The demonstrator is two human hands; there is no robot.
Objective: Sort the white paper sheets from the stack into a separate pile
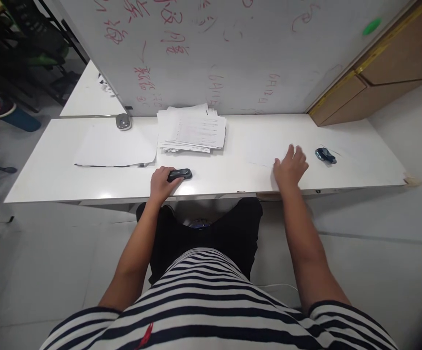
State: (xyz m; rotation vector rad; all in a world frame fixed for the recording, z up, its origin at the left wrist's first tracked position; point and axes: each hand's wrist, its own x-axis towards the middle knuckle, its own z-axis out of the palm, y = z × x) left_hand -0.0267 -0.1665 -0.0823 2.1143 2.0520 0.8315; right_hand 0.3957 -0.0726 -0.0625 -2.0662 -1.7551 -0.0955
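My left hand (163, 184) is closed around one end of a black stapler (182, 173), which lies on the white desk (233, 177) close to its front edge. To the right, my right hand (291, 170) rests on or just over the desktop with its fingers spread and nothing in them. A small, glossy dark-blue object (325, 155) sits a little beyond that hand; its kind is unclear. Behind the stapler is a stack of printed papers (196, 129), slightly uneven at the edges.
Left of the stack are white sheets (118, 146) and a grey rounded device (123, 121). A whiteboard (247, 53) with red writing rises along the desk's back edge. Brown cardboard boxes (386, 78) stand at the back right, beside a wall.
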